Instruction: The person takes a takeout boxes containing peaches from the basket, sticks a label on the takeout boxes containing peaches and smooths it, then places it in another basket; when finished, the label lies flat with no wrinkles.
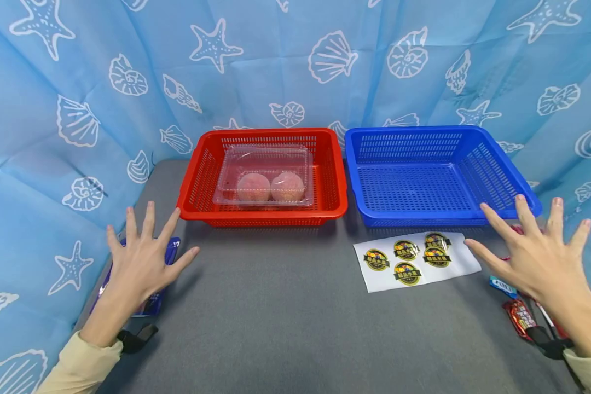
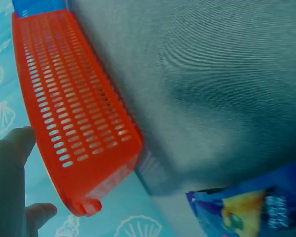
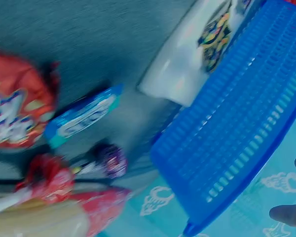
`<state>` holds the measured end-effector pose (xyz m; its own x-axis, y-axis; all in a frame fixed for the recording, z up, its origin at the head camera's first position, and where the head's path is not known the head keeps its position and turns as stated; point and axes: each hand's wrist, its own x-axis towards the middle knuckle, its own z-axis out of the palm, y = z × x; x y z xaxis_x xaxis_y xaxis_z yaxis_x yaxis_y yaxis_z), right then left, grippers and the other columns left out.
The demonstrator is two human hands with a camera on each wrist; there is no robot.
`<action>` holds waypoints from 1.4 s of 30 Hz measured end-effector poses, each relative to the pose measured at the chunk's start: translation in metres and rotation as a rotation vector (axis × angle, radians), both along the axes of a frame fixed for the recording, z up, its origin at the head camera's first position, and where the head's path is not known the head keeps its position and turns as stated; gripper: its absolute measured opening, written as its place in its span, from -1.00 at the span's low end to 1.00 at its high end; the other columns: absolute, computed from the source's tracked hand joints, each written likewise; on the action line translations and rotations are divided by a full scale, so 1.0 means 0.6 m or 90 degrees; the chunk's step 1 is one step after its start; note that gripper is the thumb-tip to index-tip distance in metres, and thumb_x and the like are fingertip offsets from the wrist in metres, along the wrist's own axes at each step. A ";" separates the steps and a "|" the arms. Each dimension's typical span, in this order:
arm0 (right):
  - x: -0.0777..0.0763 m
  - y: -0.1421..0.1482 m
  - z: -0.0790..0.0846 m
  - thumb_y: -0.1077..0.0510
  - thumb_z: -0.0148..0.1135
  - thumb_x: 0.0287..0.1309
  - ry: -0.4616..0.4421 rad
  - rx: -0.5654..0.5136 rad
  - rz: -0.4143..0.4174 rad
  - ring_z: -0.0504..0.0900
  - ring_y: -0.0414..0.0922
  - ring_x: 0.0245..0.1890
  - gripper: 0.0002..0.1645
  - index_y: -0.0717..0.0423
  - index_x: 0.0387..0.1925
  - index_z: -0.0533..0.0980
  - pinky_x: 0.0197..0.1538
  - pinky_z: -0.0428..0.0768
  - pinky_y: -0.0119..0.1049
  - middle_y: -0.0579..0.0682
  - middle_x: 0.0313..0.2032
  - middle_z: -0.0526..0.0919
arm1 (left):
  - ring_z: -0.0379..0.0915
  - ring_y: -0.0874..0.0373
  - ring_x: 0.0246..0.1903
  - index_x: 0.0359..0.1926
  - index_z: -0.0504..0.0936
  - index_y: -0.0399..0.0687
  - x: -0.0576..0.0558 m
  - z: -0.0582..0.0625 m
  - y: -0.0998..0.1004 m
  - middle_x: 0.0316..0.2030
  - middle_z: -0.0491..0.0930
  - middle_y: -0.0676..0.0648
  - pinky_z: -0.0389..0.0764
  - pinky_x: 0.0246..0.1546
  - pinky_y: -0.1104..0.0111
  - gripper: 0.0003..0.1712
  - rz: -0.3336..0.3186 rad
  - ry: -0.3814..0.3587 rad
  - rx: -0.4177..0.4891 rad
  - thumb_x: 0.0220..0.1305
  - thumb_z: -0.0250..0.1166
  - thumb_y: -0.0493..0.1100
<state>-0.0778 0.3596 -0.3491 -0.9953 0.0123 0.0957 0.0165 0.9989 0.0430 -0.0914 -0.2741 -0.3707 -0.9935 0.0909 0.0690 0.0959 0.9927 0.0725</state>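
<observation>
Hovering fingers-spread near the desk's left edge, the left hand is over a blue-purple packet, probably snacks, mostly covered tho. Right hand is splayed wide too, above wrapped candies toward the right edge, near a sticker sheet.

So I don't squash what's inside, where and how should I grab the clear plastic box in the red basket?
Likely best by its two short ends, coming down from above: the clear box sits inside the red basket with gaps beside both ends, while the basket's raised walls would hamper a sideways approach.
</observation>
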 end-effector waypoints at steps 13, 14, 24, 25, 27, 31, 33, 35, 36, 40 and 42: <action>-0.051 -0.090 0.019 -0.53 0.04 0.29 0.045 -0.051 0.112 -0.32 0.55 0.55 -0.04 -0.34 0.60 0.09 0.38 -0.17 0.68 0.37 0.57 0.05 | -0.39 -0.54 0.56 0.66 -0.20 0.19 -0.056 0.016 0.014 0.63 -0.29 -0.37 -0.17 0.33 -0.62 0.13 -0.015 -0.037 0.116 0.31 0.07 0.51; -0.056 -0.100 0.021 -0.51 0.05 0.29 0.048 -0.054 0.120 -0.30 0.54 0.56 -0.05 -0.34 0.59 0.10 0.40 -0.13 0.66 0.37 0.56 0.07 | -0.38 -0.53 0.56 0.66 -0.22 0.20 -0.061 0.016 0.014 0.63 -0.30 -0.35 -0.15 0.34 -0.61 0.14 -0.014 -0.043 0.132 0.30 0.08 0.51; -0.115 -0.206 0.033 -0.33 0.22 0.31 0.073 -0.129 0.221 0.11 0.45 0.52 -0.17 -0.18 0.51 0.32 0.29 0.30 0.57 0.36 0.50 0.25 | -0.37 -0.35 0.62 0.63 -0.50 0.26 -0.111 0.009 0.009 0.66 -0.46 -0.14 0.05 0.35 -0.54 0.31 0.014 -0.085 0.315 0.25 0.20 0.47; -0.121 -0.217 0.034 -0.32 0.22 0.32 0.069 -0.140 0.228 0.14 0.43 0.51 -0.18 -0.16 0.50 0.33 0.28 0.33 0.56 0.35 0.50 0.25 | -0.39 -0.32 0.63 0.62 -0.52 0.27 -0.116 0.009 0.009 0.66 -0.46 -0.13 0.07 0.36 -0.52 0.33 0.017 -0.087 0.327 0.23 0.22 0.47; -0.132 -0.240 0.035 -0.27 0.24 0.33 0.066 -0.171 0.243 0.19 0.38 0.50 -0.20 -0.14 0.50 0.34 0.29 0.37 0.51 0.33 0.50 0.26 | -0.40 -0.26 0.64 0.62 -0.52 0.27 -0.125 0.006 0.009 0.67 -0.44 -0.11 0.12 0.37 -0.49 0.36 0.016 -0.090 0.345 0.20 0.26 0.47; -0.155 -0.283 0.036 -0.23 0.22 0.37 0.046 -0.229 0.257 0.20 0.32 0.50 -0.22 -0.11 0.51 0.32 0.36 0.37 0.43 0.30 0.50 0.26 | -0.29 -0.25 0.63 0.63 -0.51 0.25 -0.142 0.001 0.013 0.67 -0.36 -0.12 0.24 0.36 -0.43 0.42 0.010 -0.093 0.377 0.15 0.33 0.45; -0.167 -0.304 0.036 -0.20 0.23 0.37 0.036 -0.262 0.266 0.22 0.32 0.49 -0.23 -0.07 0.51 0.33 0.40 0.35 0.41 0.31 0.48 0.28 | -0.15 -0.23 0.60 0.64 -0.47 0.26 -0.150 -0.005 0.015 0.66 -0.24 -0.14 0.30 0.35 -0.41 0.43 -0.002 -0.083 0.398 0.13 0.39 0.40; -0.177 -0.325 0.037 -0.17 0.23 0.37 0.018 -0.298 0.277 0.27 0.32 0.46 -0.23 -0.03 0.51 0.32 0.42 0.35 0.38 0.32 0.47 0.30 | 0.04 -0.19 0.53 0.65 -0.33 0.28 -0.158 -0.011 0.019 0.62 -0.03 -0.15 0.42 0.31 -0.34 0.39 -0.032 -0.061 0.435 0.10 0.46 0.30; -0.182 -0.334 0.037 -0.16 0.23 0.37 0.007 -0.317 0.283 0.29 0.31 0.44 -0.22 -0.02 0.51 0.31 0.42 0.37 0.36 0.32 0.46 0.30 | 0.12 -0.16 0.48 0.65 -0.26 0.29 -0.161 -0.014 0.021 0.58 0.07 -0.14 0.47 0.28 -0.31 0.36 -0.046 -0.048 0.451 0.09 0.50 0.25; -0.198 -0.371 0.037 -0.15 0.23 0.36 -0.041 -0.387 0.299 0.36 0.23 0.41 -0.19 0.00 0.53 0.28 0.42 0.41 0.27 0.26 0.44 0.35 | 0.30 -0.07 0.34 0.60 0.01 0.25 -0.166 -0.024 0.029 0.42 0.29 -0.12 0.61 0.17 -0.21 0.23 -0.076 -0.012 0.481 0.03 0.56 0.18; -0.205 -0.386 0.036 -0.15 0.22 0.36 -0.066 -0.411 0.303 0.36 0.19 0.42 -0.16 0.02 0.55 0.24 0.44 0.41 0.24 0.24 0.45 0.35 | 0.28 -0.09 0.34 0.61 0.00 0.22 -0.163 -0.026 0.030 0.44 0.26 -0.13 0.62 0.15 -0.21 0.25 -0.051 -0.017 0.466 0.03 0.54 0.25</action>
